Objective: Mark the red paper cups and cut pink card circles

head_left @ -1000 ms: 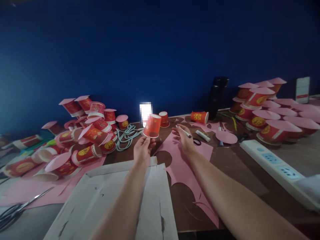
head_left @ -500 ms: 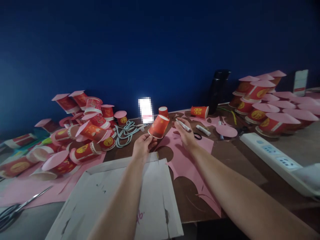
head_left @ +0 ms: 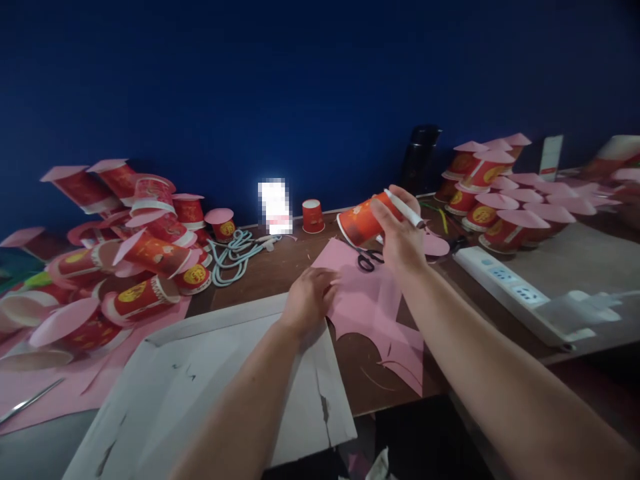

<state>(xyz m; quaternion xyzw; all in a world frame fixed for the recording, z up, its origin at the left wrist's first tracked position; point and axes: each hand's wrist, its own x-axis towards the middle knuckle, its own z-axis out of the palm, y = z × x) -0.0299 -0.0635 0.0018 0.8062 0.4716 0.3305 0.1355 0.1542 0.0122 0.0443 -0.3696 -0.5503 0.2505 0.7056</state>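
Two hands are working over a cluttered table (head_left: 560, 260), and nearest the camera a grey card sheet (head_left: 220, 387) is lying at the edge. Just beyond it the left hand (head_left: 307, 299) is pressing flat, fingers spread and gripping nothing, on the pink paper (head_left: 370, 300), which is lying on the brown top with round cut-outs along its near edge. Past that, the right hand (head_left: 400, 233) is holding a red cup (head_left: 361, 223) in the air, tipped on its side with the mouth facing left, while a white pen (head_left: 404, 208) is pinched between the same fingers. Black scissors (head_left: 369, 257) are lying on the paper under the cup. To do this well, I judge, the left palm should be keeping the sheet from sliding, the cup should be coming down mouth-first on an uncut stretch clear of the scissors, and the pen should be staying free to move. Farther off, capped cups are piling up left (head_left: 135, 227) and right (head_left: 485, 200), with a power strip (head_left: 505, 283) near the right pile.
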